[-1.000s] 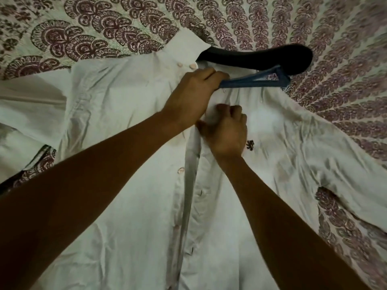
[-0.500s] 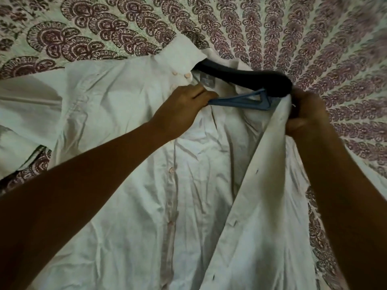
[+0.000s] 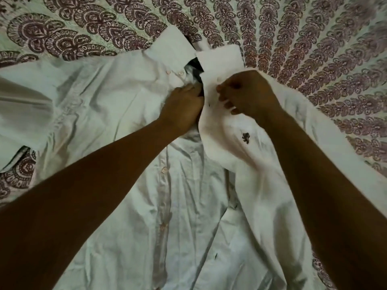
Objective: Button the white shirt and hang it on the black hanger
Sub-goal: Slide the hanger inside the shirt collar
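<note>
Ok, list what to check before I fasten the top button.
1. Black hanger inside the white shirt: ok, a dark part shows in the collar gap.
2. Right hand pinching the buttonhole edge: ok.
3. Left hand holding the button edge: cannot tell, its fingers are hidden.
4. Front edges lined up: not ok, they gape below the chest.
5. Lower button fastened: not ok, it lies free.
</note>
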